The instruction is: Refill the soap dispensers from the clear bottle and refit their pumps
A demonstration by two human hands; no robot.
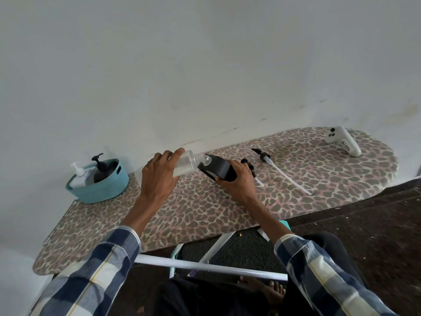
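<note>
My left hand [159, 176] grips the clear bottle [188, 164], tipped on its side with its neck at the mouth of a black dispenser bottle [218, 171]. My right hand [239, 179] holds that black dispenser tilted towards the clear bottle, above the leopard-print board [205, 208]. Two black pumps lie loose on the board: one [249, 166] just behind my right hand, partly hidden, and one [265, 157] further right with its long clear tube stretching towards the front right.
A teal basket [109, 190] at the back left holds a white pump dispenser [79, 176] and a black one [102, 169]. A white controller [344, 142] lies at the far right end of the board. The wall stands directly behind. White frame bars cross below the board's near edge.
</note>
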